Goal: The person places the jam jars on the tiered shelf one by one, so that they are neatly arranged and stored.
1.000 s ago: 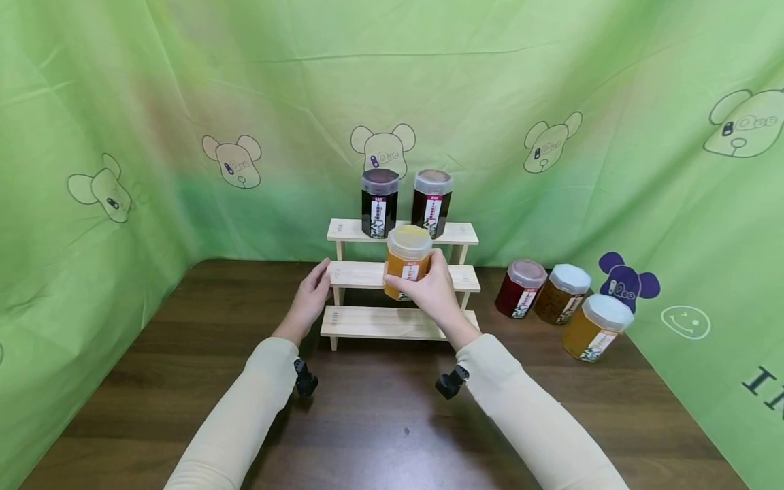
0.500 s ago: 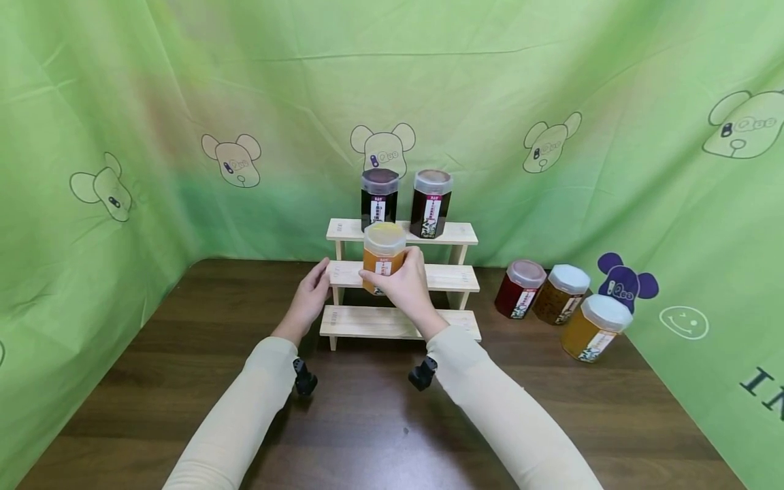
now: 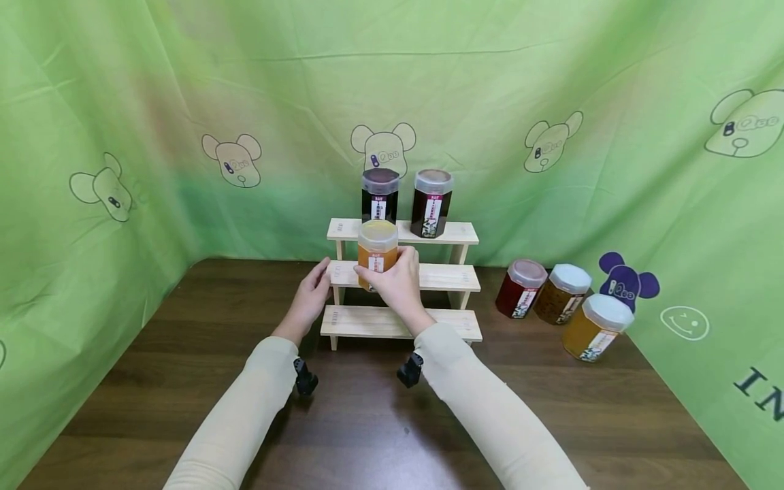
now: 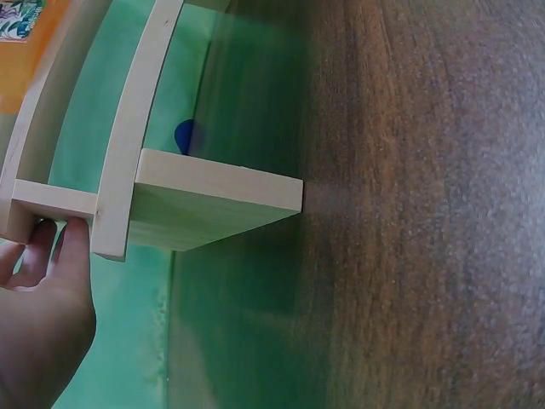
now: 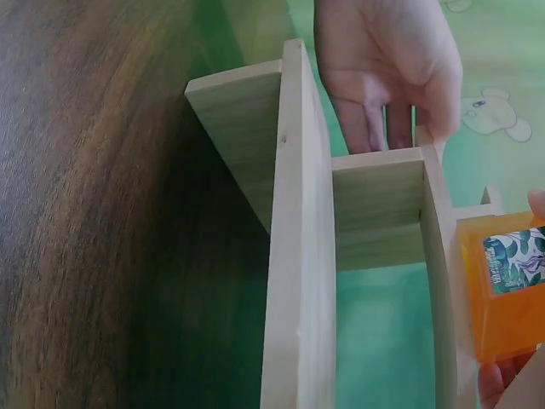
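A three-tier wooden display stand (image 3: 392,321) stands on the table. My left hand (image 3: 309,297) grips the left end of its middle tier; in the left wrist view, the fingertips (image 4: 75,234) press the side support under the board. My right hand (image 3: 401,282) holds a jar of orange preserve (image 3: 375,260) with a translucent lid, thumb across its front and fingers round its right side. The jar is upright at the left part of the middle tier, its base right at the board in the right wrist view. Two dark jars, one left (image 3: 380,197) and one right (image 3: 432,204), occupy the top tier.
To the stand's right are a red jar (image 3: 520,289), a brown jar (image 3: 562,294) and a yellow-orange jar (image 3: 597,328), grouped close together on the dark wooden table (image 3: 361,435). Green cloth (image 3: 294,95) with printed bear heads hangs behind and along both sides.
My right hand has carried the orange jar leftward along the middle tier, now in front of the left dark jar. The left hand has stayed at the stand's end.
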Tool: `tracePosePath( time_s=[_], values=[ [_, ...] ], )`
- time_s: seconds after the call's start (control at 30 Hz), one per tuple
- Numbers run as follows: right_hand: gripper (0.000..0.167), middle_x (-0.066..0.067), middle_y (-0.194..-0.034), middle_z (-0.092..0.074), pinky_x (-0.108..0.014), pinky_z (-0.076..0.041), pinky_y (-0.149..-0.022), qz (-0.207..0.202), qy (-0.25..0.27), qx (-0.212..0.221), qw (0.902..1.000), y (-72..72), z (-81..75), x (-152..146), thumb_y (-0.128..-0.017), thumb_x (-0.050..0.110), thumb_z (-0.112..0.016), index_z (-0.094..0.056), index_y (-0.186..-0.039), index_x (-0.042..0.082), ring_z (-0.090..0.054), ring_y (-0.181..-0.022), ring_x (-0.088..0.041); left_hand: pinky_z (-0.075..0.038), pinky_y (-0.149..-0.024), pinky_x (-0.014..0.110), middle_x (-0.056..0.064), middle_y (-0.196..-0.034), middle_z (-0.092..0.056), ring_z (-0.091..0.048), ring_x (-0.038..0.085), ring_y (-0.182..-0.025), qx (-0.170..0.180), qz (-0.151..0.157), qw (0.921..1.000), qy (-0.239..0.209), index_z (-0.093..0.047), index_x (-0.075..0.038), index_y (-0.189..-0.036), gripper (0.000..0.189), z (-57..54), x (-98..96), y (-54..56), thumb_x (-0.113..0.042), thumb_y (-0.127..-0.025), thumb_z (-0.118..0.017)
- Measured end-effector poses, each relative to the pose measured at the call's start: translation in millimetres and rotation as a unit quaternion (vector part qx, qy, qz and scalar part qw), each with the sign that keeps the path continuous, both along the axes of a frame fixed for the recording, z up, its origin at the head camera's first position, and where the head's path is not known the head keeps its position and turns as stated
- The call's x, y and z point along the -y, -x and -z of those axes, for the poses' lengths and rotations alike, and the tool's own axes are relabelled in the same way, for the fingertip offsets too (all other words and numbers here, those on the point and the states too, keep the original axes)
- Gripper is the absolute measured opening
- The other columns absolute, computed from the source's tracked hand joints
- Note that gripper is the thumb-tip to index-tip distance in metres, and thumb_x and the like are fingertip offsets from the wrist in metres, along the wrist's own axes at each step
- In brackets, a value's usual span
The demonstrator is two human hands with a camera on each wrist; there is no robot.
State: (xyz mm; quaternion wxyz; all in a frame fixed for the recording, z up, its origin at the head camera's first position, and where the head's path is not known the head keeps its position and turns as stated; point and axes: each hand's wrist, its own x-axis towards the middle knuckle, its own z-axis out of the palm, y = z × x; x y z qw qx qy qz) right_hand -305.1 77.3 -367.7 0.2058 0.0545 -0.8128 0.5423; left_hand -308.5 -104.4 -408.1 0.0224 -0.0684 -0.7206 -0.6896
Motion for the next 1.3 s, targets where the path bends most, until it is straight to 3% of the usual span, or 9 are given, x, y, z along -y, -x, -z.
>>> tracePosePath(
  time_s=[0.93, 1.3],
  values=[
    [0.079, -0.013, -0.118, -0.044, -0.038, -0.049, -0.091, 0.023, -0.031, 0.002, 0.9993, 8.3, 2.1, 0.2, -0.074, 0.043, -0.090, -0.041, -0.122, 0.003, -0.049, -0.108, -0.024, -0.035, -0.114, 0.045, 0.018, -0.161, -0.027, -0.034, 0.031, -0.143, 0.001, 0.002, 1.0000, -0.004, -0.025, -0.005, -0.159, 0.050, 0.9, -1.2, -0.5, -0.016, -0.111, -0.035],
    [0.082, -0.013, -0.120, -0.044, -0.038, -0.047, -0.096, 0.020, -0.037, 0.017, 0.9989, 8.3, -3.1, 0.3, -0.074, 0.044, -0.090, -0.040, -0.125, 0.003, -0.048, -0.112, -0.025, -0.035, -0.115, 0.044, 0.017, -0.162, -0.025, -0.033, 0.031, -0.144, 0.003, 0.006, 1.0000, -0.002, -0.024, -0.005, -0.159, 0.051, -1.9, -0.1, -2.4, -0.016, -0.111, -0.035]
  ],
)
